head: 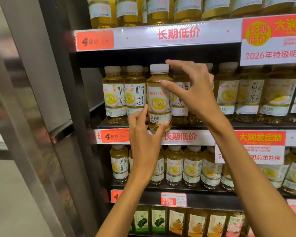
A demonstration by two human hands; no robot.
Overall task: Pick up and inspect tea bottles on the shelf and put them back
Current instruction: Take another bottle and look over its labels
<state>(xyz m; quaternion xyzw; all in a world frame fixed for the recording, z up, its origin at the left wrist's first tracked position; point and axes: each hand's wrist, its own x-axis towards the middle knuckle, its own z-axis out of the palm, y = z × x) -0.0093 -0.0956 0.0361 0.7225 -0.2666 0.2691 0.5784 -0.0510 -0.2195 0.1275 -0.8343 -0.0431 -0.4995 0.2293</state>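
Bottle: a clear tea bottle [159, 98] with pale yellow liquid, a white cap and a white label with a yellow cup picture, held upright in front of the middle shelf [186, 125], its base just past the shelf's front edge.
Left hand: the left hand [144, 134] grasps the bottom of the bottle, thumb on the right side of the base, fingers curled round the left side.
Right hand: the right hand [191, 88] is at the top of the bottle, forefinger reaching beside the cap and thumb lying against the bottle's shoulder; whether it truly pinches the bottle or only touches it I cannot tell.
Row behind: more bottles of the same tea [125, 94] stand upright in a row on the middle shelf, two to the left of the held one, others to the right behind the right hand.
Price strip: a white strip [179, 136] with red Chinese characters runs along the shelf's front edge, with an orange price tag [114, 135] at its left end.
Upper shelf: the same kind of strip and an orange tag [94, 40], with bottles above.
Lower shelves: another row of the same tea [191, 168], and below it bottles with green and orange labels [176, 221].
Left side: a grey metal door frame [46, 100] borders the shelves.
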